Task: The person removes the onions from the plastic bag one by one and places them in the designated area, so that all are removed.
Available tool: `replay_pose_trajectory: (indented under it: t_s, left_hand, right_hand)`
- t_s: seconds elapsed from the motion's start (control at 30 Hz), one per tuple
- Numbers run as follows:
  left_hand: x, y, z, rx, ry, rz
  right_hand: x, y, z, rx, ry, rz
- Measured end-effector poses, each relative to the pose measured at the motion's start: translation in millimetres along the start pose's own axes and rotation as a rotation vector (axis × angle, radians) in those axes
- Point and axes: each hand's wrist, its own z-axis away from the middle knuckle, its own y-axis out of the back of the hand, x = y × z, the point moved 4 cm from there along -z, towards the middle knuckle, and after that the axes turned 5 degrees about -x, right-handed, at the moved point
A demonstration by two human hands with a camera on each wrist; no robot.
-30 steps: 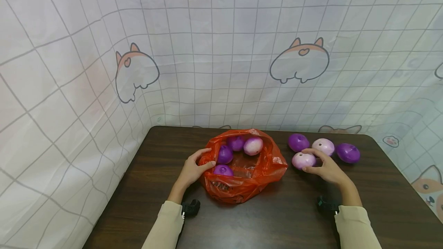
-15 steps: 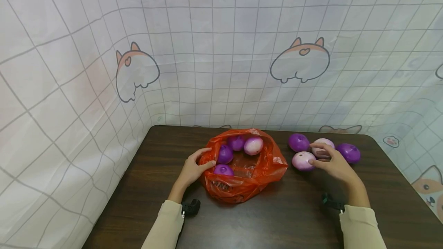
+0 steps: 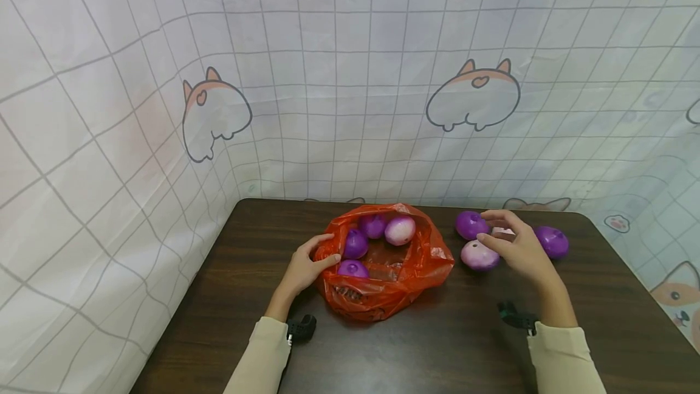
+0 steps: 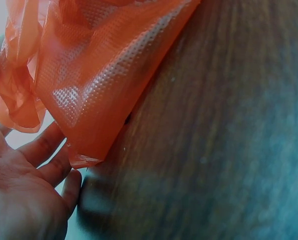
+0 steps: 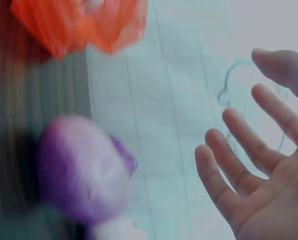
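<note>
A red plastic bag [image 3: 432, 266] stands open-mouthed on the table, with several round, glossy onion-like pieces [image 3: 400, 231] inside, purple or pale. My left hand [image 3: 303, 269] holds its left rim, thumb at the mouth and fingers outside; in the left wrist view the fingers lie behind the red plastic. On the right, my right hand [image 3: 519, 248] hovers with spread fingers over a pale piece [image 3: 503, 233], which it partly covers. In the right wrist view its palm is bare. Near it lie another pale piece [image 3: 479, 255] and purple pieces [image 3: 471, 225] [image 3: 552, 242].
A dark wooden table [image 3: 415, 351] carries everything. Behind and to the left hangs a white grid-patterned cloth [image 3: 339, 96] with cartoon animals. Black camera mounts sit at both wrists [image 3: 302, 328].
My right hand has moved off the front pale piece, back and slightly right to the one behind it, then rose a little. My left hand and the bag have stayed put.
</note>
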Motion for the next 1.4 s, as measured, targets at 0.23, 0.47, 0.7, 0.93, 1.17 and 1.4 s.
replay_pose_trajectory:
  t_s: [0.23, 0.47, 0.7, 0.93, 1.17, 1.4]
  left_hand:
    - [-21.1, -1.8, -9.3, 0.026, -0.003, 0.017]
    - [-37.7, -2.0, -17.9, 0.053, -0.014, 0.037]
    - [-40.5, 0.3, -17.8, 0.062, -0.002, 0.029]
    - [-39.9, 0.3, -16.8, 0.060, 0.003, 0.024]
    - [-39.3, -0.2, -17.9, 0.060, -0.008, 0.019]
    - [-37.2, -2.1, -18.0, 0.058, -0.021, 0.014]
  right_hand:
    - [-25.5, -29.1, -9.7, -0.042, 0.053, -0.075]
    - [-54.8, -55.8, -18.8, -0.025, 0.142, -0.109]
    - [-84.9, -84.9, -22.0, -0.032, 0.171, -0.168]
    - [-72.2, -117.9, -42.4, -0.070, 0.189, -0.034]
    - [-66.7, -134.2, -60.0, -0.101, 0.147, 0.047]
    - [-55.1, -142.3, -70.0, -0.081, 0.089, 0.098]
